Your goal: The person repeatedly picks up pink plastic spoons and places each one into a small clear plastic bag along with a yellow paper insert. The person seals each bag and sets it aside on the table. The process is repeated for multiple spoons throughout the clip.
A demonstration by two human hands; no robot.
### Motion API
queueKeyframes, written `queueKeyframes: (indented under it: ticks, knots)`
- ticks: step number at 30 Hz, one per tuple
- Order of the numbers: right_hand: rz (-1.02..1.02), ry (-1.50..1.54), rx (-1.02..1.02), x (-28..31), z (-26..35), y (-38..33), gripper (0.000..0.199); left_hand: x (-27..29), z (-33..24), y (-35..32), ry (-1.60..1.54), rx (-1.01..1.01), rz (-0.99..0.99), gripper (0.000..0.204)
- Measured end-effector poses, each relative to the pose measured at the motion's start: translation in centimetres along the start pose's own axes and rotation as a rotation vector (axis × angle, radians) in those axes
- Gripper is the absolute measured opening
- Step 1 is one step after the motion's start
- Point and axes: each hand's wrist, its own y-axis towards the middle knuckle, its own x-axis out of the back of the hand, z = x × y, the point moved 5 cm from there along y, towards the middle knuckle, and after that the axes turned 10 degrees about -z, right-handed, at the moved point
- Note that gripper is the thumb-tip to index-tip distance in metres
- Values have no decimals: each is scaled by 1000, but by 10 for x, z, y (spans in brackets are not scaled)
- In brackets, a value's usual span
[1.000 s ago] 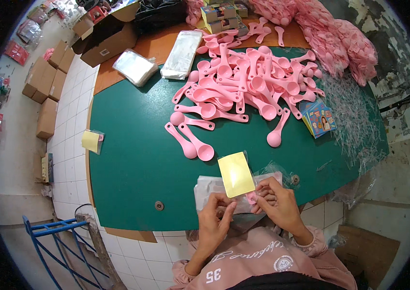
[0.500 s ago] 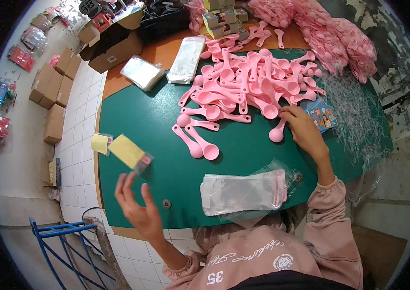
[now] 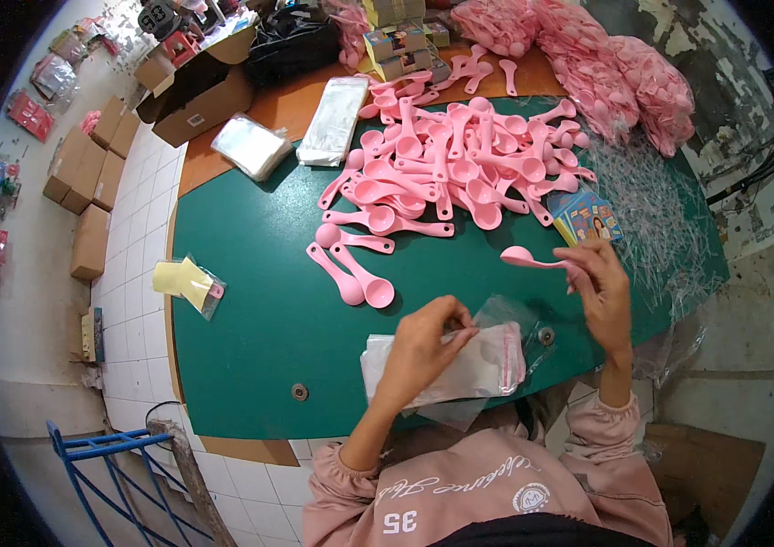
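My right hand [image 3: 601, 290] holds a pink plastic spoon [image 3: 533, 259] by its handle, bowl pointing left, just above the green table [image 3: 259, 319]. My left hand [image 3: 423, 346] pinches the top clear plastic bag [image 3: 505, 314] off a stack of clear bags [image 3: 460, 369] lying at the table's near edge. A big heap of pink spoons [image 3: 451, 169] covers the far middle of the table. Two more pink spoons [image 3: 355, 278] lie apart, nearer to me. A packed bag with a yellow card [image 3: 188, 283] lies at the table's left edge.
A stack of small printed cards [image 3: 588, 217] sits beside my right hand, with a pile of thin clear strips [image 3: 651, 210] beyond. Bags of pink items [image 3: 588, 64], flat clear packets [image 3: 332, 118] and open cardboard boxes [image 3: 196, 91] line the far side. A blue metal rack [image 3: 113, 483] stands lower left.
My left hand came back from the table's left edge, leaving the yellow-card bag there, and now pinches a clear bag. My right hand picked a pink spoon and drew it nearer.
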Motion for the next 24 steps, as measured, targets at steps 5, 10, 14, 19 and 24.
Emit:
queueKeyframes:
  ticks: [5, 10, 14, 19, 24]
  knots:
    - [-244, 369, -251, -3, 7, -15, 11, 9, 17, 0, -614, 282, 18, 14]
    - [-113, -2, -58, -22, 14, -17, 18, 22, 14, -1, -314, 313, 64, 12]
    - [-118, -156, 82, -26, 19, -20, 17, 42, 7, -1, 54, -30, -158, 13]
    - [-320, -39, 143, -20, 34, -25, 17, 45, 8, -1, -16, 106, -42, 19]
    - [-89, -12, 220, -51, 42, -27, 17, 40, 17, -4, -221, 59, 8, 38]
